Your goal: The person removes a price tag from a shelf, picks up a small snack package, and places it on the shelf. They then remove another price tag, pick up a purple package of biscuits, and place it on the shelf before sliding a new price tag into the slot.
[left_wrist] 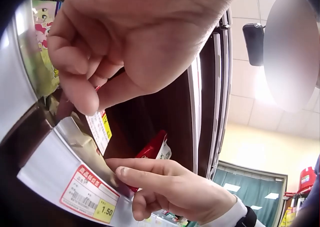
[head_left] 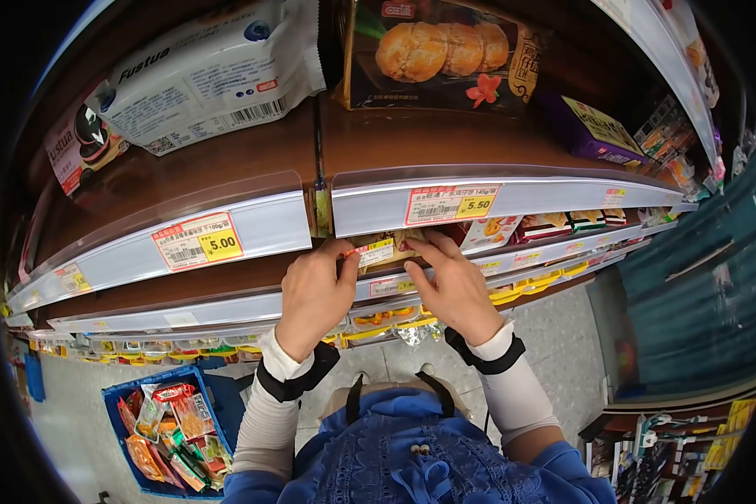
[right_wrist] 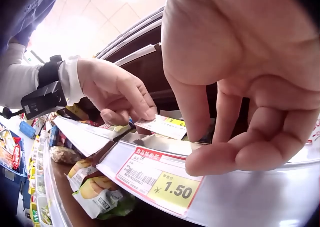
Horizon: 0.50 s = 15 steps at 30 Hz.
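My left hand (head_left: 317, 290) reaches over the shelf lip from the left, its thumb and forefinger pinching the near end of a small white-and-yellow price label (head_left: 376, 252). In the right wrist view the label (right_wrist: 167, 127) sits tilted above a cream-tan wrapper. The right hand (head_left: 458, 290) is at the other end, with its forefinger stretched along the tan wrapper (left_wrist: 85, 144) and its thumb close beside it. Its lower fingers bend in front of the lip in the left wrist view. I cannot tell whether the right fingers grip the wrapper.
A higher shelf carries a Fustua bag (head_left: 218, 80) and a dark pastry pack (head_left: 445, 59); its price strip (head_left: 454, 206) overhangs the hands. A 1.50 tag (right_wrist: 160, 182) fronts the lower shelf. On the floor at left stands a blue basket (head_left: 113, 399) of packaged snacks.
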### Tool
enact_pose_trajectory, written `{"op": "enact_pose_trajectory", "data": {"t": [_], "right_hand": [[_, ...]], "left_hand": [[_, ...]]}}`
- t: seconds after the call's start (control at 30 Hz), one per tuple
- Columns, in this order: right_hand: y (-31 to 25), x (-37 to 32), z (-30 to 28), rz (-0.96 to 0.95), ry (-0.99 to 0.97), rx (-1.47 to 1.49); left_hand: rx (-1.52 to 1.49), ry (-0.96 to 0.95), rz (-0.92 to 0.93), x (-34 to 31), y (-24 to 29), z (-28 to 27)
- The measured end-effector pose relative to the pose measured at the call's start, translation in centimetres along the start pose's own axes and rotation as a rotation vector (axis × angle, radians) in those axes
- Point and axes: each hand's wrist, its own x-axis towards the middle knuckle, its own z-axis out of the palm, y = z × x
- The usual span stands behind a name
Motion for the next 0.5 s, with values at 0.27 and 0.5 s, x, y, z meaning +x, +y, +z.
{"op": "enact_pose_trajectory", "data": {"t": [0.27, 0.5], "right_hand": [[1.1, 0.4, 1.4, -0.072, 0.105, 0.030], [-0.7, 1.3, 0.9, 0.314, 0.018, 0.906]], "left_hand": [[-0.128, -0.113, -0.168, 0.6, -0.2, 0.5], [-0.448, -0.231, -0.305, 0.5, -0.1, 0.0]]}}
